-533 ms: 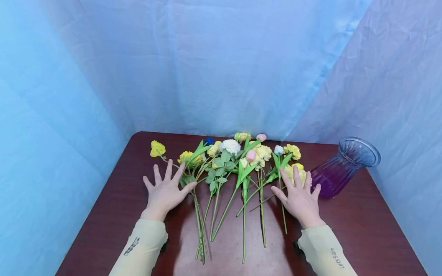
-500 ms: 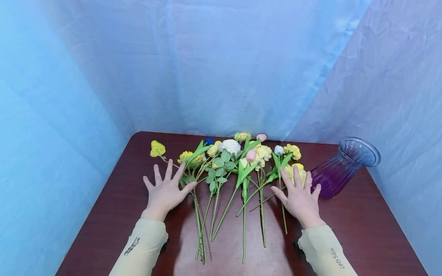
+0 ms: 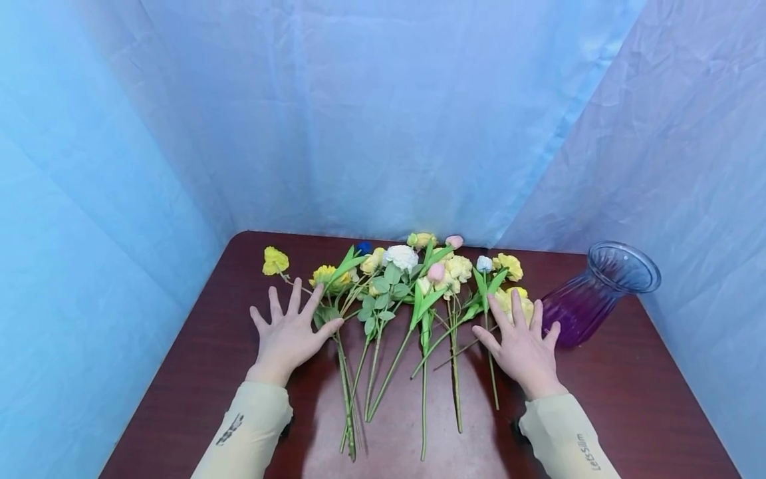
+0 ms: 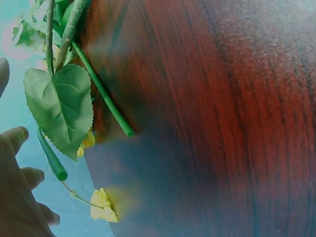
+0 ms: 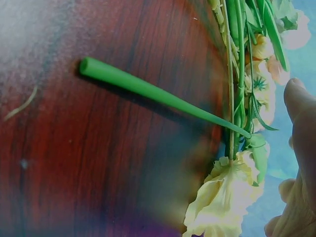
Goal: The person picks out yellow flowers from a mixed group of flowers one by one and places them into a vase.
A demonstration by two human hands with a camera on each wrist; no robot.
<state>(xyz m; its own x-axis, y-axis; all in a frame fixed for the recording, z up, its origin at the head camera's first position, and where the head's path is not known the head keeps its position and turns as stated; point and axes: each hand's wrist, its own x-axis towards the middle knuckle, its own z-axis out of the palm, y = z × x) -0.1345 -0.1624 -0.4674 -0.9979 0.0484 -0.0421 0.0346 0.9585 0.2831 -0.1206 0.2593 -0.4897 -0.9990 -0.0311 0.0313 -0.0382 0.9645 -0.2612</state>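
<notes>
The fingers of the left hand (image 3: 290, 338) are spread wide and flat on the table (image 3: 197, 372), holding nothing; its thumb and forefinger lie against the outermost stems and leaves of the flowers (image 3: 395, 293). The right hand (image 3: 522, 347) is likewise splayed and empty, its fingertips over a yellow bloom (image 3: 519, 303) at the bunch's other edge, between the flowers and the purple glass vase (image 3: 592, 296), which stands just beside that hand. The flowers lie fanned across the table between the two hands, heads away from the person, cut ends toward them. They look artificial: light, with thin, springy stems and soft petals that would crush easily, so the bare lower stems seem the best place to take hold.
</notes>
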